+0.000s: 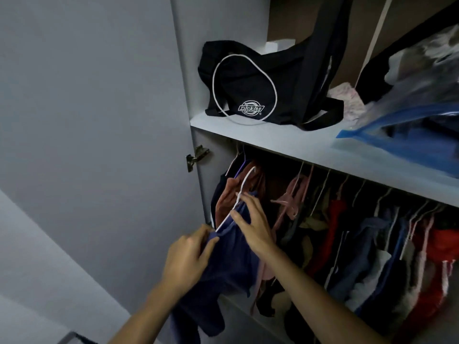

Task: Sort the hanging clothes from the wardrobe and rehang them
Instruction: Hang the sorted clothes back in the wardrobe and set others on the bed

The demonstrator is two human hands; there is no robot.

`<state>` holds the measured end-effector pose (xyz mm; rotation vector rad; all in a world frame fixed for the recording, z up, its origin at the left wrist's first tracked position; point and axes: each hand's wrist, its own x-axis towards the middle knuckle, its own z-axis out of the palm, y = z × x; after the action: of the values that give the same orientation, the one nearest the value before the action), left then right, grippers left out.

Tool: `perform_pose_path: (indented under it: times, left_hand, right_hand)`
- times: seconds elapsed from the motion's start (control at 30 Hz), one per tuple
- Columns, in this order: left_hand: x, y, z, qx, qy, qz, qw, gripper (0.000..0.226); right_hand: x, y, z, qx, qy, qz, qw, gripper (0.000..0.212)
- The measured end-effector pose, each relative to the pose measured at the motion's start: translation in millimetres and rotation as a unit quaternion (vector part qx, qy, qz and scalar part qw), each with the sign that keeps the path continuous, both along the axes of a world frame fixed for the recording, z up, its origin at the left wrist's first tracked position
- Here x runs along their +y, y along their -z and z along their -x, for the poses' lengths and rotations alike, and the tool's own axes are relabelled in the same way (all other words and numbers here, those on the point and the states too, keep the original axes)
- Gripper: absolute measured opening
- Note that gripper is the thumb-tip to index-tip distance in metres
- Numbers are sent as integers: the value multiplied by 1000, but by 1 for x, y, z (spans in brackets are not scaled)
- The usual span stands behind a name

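A navy blue garment [231,264] hangs on a white wire hanger [242,192] in front of the wardrobe's left end. My left hand [186,261] grips the garment's shoulder at the hanger's lower left end. My right hand [253,222] pinches the hanger's neck and the fabric just below the hook. The hook points up toward the rail, which is hidden under the shelf. Behind the garment hang a rust-brown top [226,194] and pink straps [290,202].
Several red, blue and white clothes [387,249] fill the rail to the right. The shelf [285,145] above carries a black bag [263,85] and a blue plastic storage bag [409,130]. The open wardrobe door [94,120] stands at the left.
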<state>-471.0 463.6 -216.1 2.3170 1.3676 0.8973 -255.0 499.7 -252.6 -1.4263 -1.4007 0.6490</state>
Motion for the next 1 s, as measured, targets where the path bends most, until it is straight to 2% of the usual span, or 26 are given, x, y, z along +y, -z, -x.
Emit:
perform_pose_path:
  times: [0.1, 0.33, 0.43, 0.6, 1.0]
  left_hand:
    - [25, 7, -19, 4, -13, -14, 1000, 14]
    - [81, 28, -63, -3, -10, -6, 1000, 13]
    - [108, 37, -78, -8, -16, -15, 1000, 12]
    - [149, 50, -93, 5, -10, -38, 999, 27]
    - [214, 64, -125, -4, -2, -47, 999, 19]
  right_hand:
    - [18, 3, -11, -1, 6, -1, 1000, 47]
    - [54, 27, -24, -3, 36, -25, 999, 72]
    - [74, 34, -33, -24, 50, -28, 998, 74]
    - [113, 42, -49, -39, 63, -12, 997, 73]
    - [170, 37, -74, -94, 92, 43, 990, 86]
